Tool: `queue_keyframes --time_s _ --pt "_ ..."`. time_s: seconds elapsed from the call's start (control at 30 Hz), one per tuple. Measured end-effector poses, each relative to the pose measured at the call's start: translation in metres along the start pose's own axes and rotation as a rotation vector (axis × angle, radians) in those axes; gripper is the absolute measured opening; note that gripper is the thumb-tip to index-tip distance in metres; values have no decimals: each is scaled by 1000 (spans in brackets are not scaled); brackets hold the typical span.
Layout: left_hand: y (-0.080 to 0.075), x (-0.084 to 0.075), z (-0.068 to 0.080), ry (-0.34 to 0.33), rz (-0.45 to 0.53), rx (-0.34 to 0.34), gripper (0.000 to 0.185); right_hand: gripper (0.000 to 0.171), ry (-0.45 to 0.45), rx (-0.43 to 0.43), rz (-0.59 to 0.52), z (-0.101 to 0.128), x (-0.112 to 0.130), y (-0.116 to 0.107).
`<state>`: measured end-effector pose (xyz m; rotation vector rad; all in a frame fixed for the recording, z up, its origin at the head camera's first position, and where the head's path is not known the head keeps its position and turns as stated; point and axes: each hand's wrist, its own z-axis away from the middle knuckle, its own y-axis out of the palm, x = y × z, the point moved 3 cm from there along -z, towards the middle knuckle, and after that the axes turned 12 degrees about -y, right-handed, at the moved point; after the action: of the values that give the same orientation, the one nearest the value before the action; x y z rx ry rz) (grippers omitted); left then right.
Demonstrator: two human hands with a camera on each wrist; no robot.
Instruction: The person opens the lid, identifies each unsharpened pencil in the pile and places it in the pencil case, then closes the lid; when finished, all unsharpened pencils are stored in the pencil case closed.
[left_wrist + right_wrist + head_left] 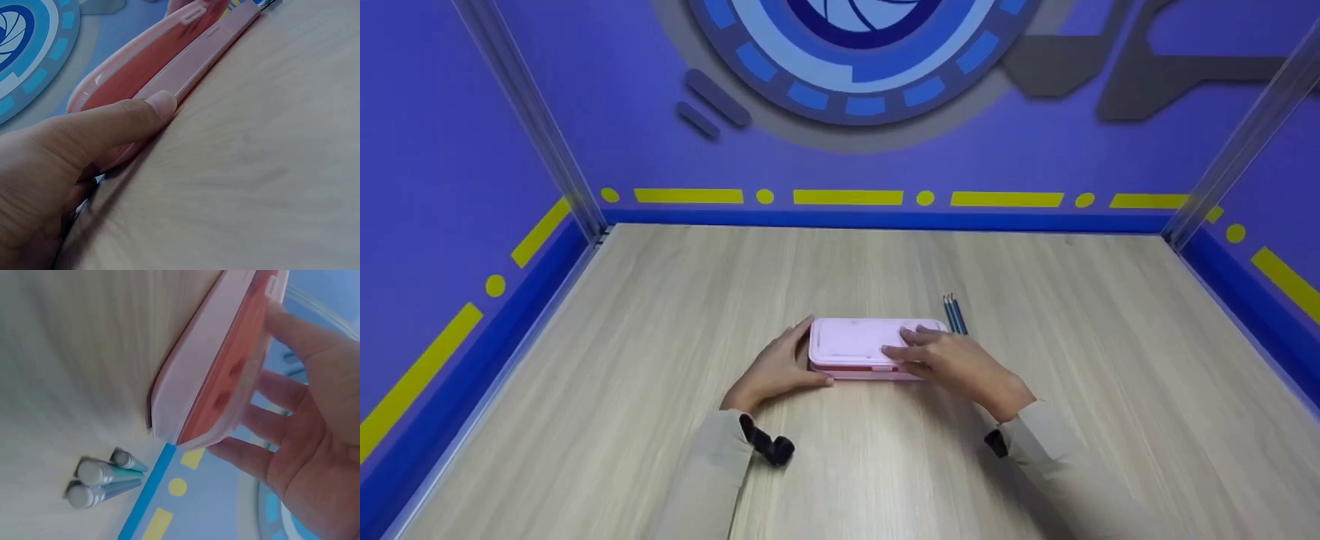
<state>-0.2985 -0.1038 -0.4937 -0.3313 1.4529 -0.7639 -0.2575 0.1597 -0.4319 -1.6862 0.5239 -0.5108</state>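
Note:
A pink pencil case lies on the table with its lid partly raised along the near side, showing a red inside. My left hand grips the left end, thumb along the front of the base and fingers round the far side. On the right, my right hand rests its spread, fairly straight fingers on top of the lid. Its thumb touches the lid's front edge near the clasp. Three dark green pencils lie just beyond the right hand, their ends showing in the right wrist view.
The wood-grain table is walled by blue panels with yellow markings at the back and both sides. A black strap with a small camera sits at the left wrist, and another strap at the right.

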Motion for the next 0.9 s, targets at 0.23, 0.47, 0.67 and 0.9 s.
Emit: queue_keyframes --time_s 0.23,0.47,0.67,0.9 --pt "0 -3 0 -8 -4 8 111 40 -2 13 44 0 7 3" --pt "-1 -2 -1 -24 -14 13 110 40 -35 25 99 -1 12 5" --pt "0 1 -1 -21 -8 48 111 41 -15 41 52 -4 11 6" --pt "-7 -3 0 84 -47 29 89 43 57 91 -52 -7 7 2"
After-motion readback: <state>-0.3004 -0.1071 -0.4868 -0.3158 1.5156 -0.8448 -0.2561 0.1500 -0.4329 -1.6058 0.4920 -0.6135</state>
